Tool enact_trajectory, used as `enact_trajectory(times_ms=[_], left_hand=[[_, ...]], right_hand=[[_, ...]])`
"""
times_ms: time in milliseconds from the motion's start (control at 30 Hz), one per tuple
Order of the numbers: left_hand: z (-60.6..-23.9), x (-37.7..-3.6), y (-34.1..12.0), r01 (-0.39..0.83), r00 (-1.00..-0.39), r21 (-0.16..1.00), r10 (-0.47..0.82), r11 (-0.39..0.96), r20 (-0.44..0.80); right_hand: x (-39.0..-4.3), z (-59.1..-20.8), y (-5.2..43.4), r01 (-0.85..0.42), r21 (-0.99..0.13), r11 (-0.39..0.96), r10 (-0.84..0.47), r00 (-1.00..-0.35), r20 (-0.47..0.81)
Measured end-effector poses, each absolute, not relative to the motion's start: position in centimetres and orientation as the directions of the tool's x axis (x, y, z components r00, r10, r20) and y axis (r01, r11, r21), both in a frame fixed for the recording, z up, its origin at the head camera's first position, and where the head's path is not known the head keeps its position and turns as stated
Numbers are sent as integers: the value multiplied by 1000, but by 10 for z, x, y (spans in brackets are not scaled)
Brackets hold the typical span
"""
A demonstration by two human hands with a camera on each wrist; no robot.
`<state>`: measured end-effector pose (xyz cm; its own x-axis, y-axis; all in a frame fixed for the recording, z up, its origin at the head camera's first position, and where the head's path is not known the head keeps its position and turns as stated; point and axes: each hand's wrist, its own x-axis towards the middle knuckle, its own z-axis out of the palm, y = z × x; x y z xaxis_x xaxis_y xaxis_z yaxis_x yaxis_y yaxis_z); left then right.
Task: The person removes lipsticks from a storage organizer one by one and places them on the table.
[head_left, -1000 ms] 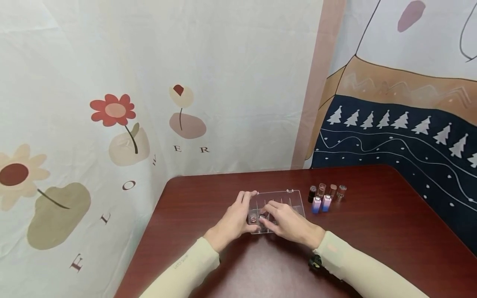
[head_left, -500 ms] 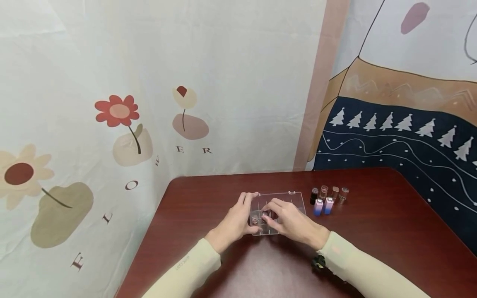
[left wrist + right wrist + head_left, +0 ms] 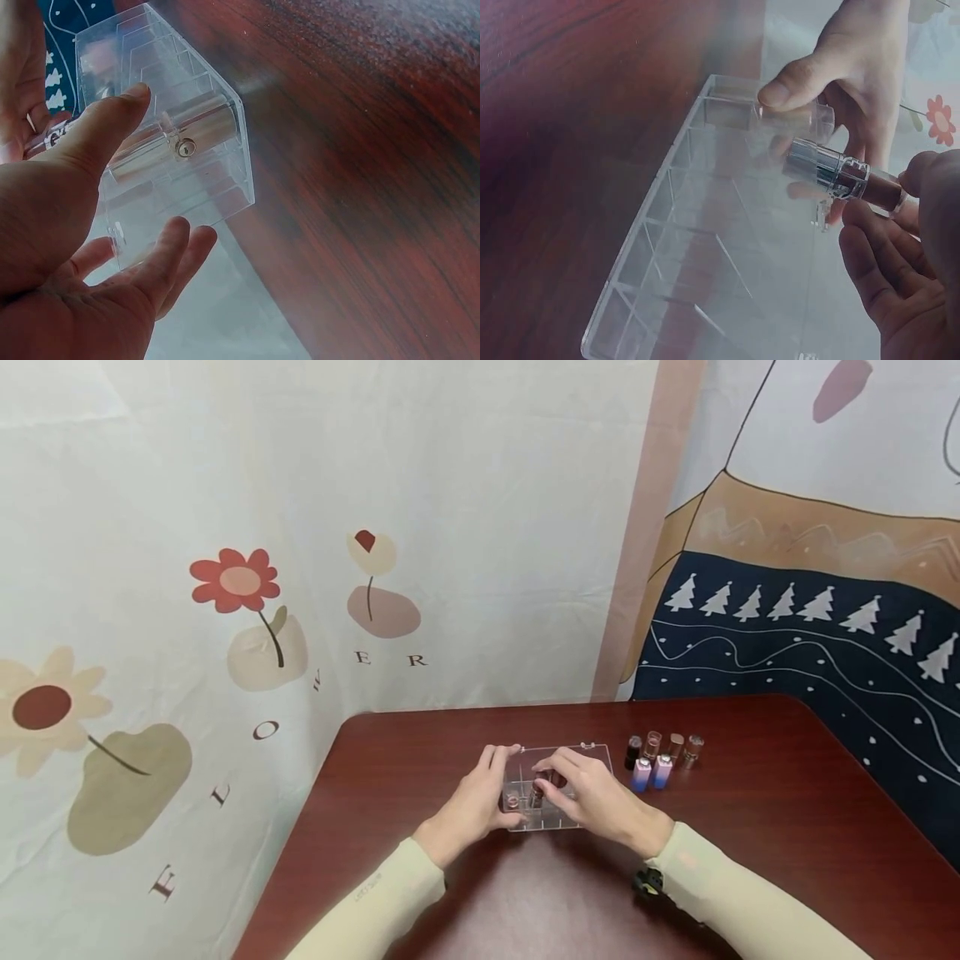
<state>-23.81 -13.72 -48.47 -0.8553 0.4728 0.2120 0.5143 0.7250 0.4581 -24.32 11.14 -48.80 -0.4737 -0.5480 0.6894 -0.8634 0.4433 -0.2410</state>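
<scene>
Pinching a lipstick tube (image 3: 845,177) crosswise over the clear organizer box (image 3: 556,787), the right hand (image 3: 600,797) is nearer, while the left hand (image 3: 474,804), fingers seemingly straight, steadies the box's left end.

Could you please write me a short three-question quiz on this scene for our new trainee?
1. True or false: the right hand pinches a lipstick over the clear box.
2. Which hand steadies the box at its end? A. the left hand B. the right hand C. neither
3. Fill in: the group of small bottles stands on the table to the ___ of the box, as the person sees it.

Key
1. True: fingers and thumb hold the lipstick by its dark end.
2. A: its thumb and fingers touch the box's end wall.
3. Right, apart from the box.
</scene>
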Motion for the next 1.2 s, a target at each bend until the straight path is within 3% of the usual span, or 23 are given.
enact_trajectory(times_ms=[333, 633, 1200], left_hand=[[-486, -238, -138, 522, -851, 448, 477, 725, 220], [-487, -237, -138, 529, -847, 466, 475, 709, 239], [-487, -237, -138, 539, -841, 458, 484, 707, 243]], right_hand=[[-245, -478, 124, -865, -227, 448, -511, -456, 728], [-244, -471, 141, -838, -284, 467, -488, -512, 707], [-244, -463, 171, -800, -268, 537, -427, -532, 731]])
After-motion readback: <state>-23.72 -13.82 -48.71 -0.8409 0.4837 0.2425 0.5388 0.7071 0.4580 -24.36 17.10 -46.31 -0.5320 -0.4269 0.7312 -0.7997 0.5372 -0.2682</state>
